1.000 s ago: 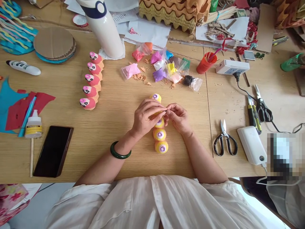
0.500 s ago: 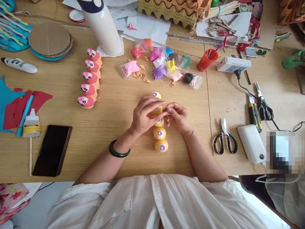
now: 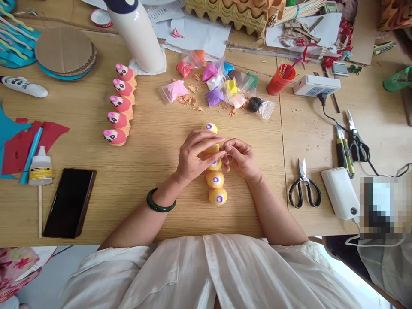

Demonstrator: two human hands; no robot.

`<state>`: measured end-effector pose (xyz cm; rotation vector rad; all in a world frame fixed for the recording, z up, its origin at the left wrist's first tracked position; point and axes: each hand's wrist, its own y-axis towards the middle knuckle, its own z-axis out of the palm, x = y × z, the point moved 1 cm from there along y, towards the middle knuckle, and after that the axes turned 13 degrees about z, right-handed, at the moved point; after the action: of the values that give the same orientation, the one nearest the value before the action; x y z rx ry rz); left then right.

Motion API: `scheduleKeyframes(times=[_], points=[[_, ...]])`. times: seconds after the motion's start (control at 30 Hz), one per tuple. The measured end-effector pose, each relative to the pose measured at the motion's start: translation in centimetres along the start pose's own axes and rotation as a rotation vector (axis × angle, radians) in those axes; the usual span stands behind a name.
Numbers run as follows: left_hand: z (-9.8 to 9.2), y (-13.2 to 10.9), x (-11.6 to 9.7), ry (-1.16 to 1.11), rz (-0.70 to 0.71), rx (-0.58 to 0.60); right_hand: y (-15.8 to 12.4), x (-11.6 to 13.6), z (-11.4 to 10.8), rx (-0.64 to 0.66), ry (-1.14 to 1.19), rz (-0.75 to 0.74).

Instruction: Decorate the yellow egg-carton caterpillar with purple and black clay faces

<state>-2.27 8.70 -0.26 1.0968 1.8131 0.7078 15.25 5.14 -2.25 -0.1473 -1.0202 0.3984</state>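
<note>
A strip of egg carton (image 3: 215, 180) stands upright from me in the middle of the table, its cups covered in yellow clay with white discs and purple rings. Above its middle cups is my left hand (image 3: 197, 155), fingers stretched and thumb apart, hiding part of them. My right hand (image 3: 240, 158) is closed in a pinch just right of the strip. A tiny dark piece (image 3: 222, 148), perhaps clay, shows at its fingertips, close to the left thumb. Beyond lie small bags of coloured clay, including a black one (image 3: 255, 104).
At left stands a pink-covered carton strip (image 3: 121, 103) beside a white bottle (image 3: 141, 43). A phone (image 3: 70, 203) and glue bottle (image 3: 40, 167) lie nearer. Scissors (image 3: 303, 184), a power bank (image 3: 340, 193) and a red cup (image 3: 280, 80) are on the right. Egg cartons (image 3: 231, 15) are stacked behind.
Both hands keep nearly the same pose over the yellow strip. The view has shifted very slightly; nothing on the table has visibly moved.
</note>
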Motion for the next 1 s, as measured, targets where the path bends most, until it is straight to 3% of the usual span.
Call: scheduleKeyframes(times=[0.13,0.5,0.63,0.83,1.0], points=[[0.07,0.01,0.01,0.021,-0.006,0.045,-0.07,0.06,0.13,0.008,-0.003,0.005],[0.32,-0.03,0.12,-0.032,0.057,-0.047,-0.02,0.01,-0.03,-0.014,-0.023,-0.006],[0.24,-0.08,0.06,-0.058,-0.043,-0.116,0.27,0.19,-0.35,-0.095,0.029,-0.053],[0.21,-0.54,0.23,-0.301,-0.331,-0.191,0.61,0.64,-0.68,-0.155,0.127,-0.087],[0.06,-0.33,0.17,-0.246,-0.259,-0.197,0.17,0.93,-0.09,-0.114,0.118,0.01]])
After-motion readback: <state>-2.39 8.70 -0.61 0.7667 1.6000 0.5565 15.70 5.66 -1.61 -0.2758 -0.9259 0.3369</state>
